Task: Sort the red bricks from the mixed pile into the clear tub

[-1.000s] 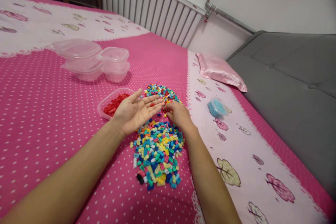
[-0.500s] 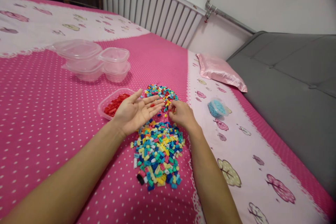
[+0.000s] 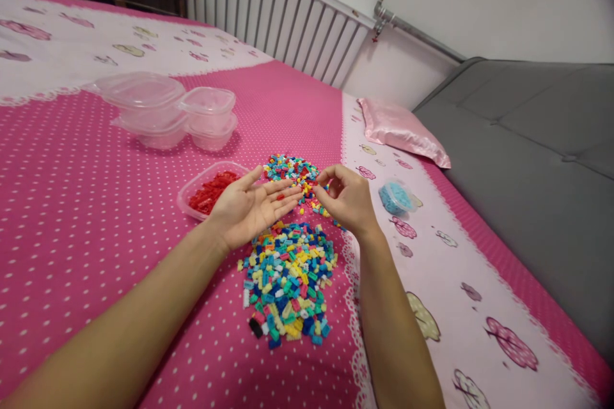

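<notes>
My left hand (image 3: 254, 204) is held palm up, its fingers stretched flat. A small red toy brick (image 3: 281, 197) lies loose on those fingers. Thumb and forefinger of my right hand (image 3: 348, 198) are pinched at a red brick (image 3: 315, 185), just beyond the left fingertips. Behind both hands spreads a far pile of mixed bricks (image 3: 288, 166), partly hidden by them. Nearer to me is a larger pile of colourful bricks (image 3: 292, 275). A clear plastic tub (image 3: 185, 195) holding red bricks (image 3: 215, 188) stands beside my left hand, which covers its right side.
Stacked clear containers (image 3: 153, 118) stand at the back left on the pink dotted bedspread (image 3: 96, 204). A small tub of light blue bricks (image 3: 396, 198) is on the right, before a pink pillow (image 3: 405, 131). A grey headboard (image 3: 527, 140) and a radiator (image 3: 283, 13) border the bed.
My right hand has risen from the far pile and shifted right, its fingers now bringing a red brick near the left fingertips. The left hand stays almost still.
</notes>
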`<move>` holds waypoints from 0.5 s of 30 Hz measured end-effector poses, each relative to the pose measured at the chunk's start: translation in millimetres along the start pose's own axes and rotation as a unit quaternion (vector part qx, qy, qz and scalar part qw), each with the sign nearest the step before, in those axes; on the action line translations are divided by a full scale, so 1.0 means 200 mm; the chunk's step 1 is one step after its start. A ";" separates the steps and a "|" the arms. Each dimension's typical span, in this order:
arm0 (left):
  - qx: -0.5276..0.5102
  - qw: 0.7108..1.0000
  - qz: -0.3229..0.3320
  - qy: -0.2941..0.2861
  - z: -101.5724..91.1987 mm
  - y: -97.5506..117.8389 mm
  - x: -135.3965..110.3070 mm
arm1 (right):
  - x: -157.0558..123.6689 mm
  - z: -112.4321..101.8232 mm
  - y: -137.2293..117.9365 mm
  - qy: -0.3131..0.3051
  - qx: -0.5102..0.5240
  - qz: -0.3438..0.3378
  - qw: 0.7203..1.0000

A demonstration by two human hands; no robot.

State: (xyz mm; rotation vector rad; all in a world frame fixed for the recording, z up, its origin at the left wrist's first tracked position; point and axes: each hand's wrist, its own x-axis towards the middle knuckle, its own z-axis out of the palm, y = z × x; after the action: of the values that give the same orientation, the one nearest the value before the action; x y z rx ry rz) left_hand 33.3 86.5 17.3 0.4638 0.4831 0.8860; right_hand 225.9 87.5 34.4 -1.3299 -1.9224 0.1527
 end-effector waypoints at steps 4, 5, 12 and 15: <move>-0.024 1.000 -0.009 0.007 0.00 0.00 0.01 | -0.01 0.02 -0.06 -0.010 0.033 -0.036 0.999; -0.031 0.999 -0.013 0.008 0.00 0.00 0.01 | -0.01 0.02 -0.07 -0.013 0.039 -0.044 0.998; -0.066 0.997 -0.027 -0.019 -0.03 -0.01 0.02 | -0.01 0.07 -0.06 -0.043 0.061 -0.057 0.996; -0.066 0.998 -0.018 -0.014 -0.02 0.00 0.02 | -0.01 0.07 -0.05 -0.023 0.067 -0.045 0.996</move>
State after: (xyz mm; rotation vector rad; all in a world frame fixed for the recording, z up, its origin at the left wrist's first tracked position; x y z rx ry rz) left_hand 33.1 89.6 12.4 0.3465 0.4032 0.8698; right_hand 209.5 86.5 28.8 -1.1572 -1.9704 0.2647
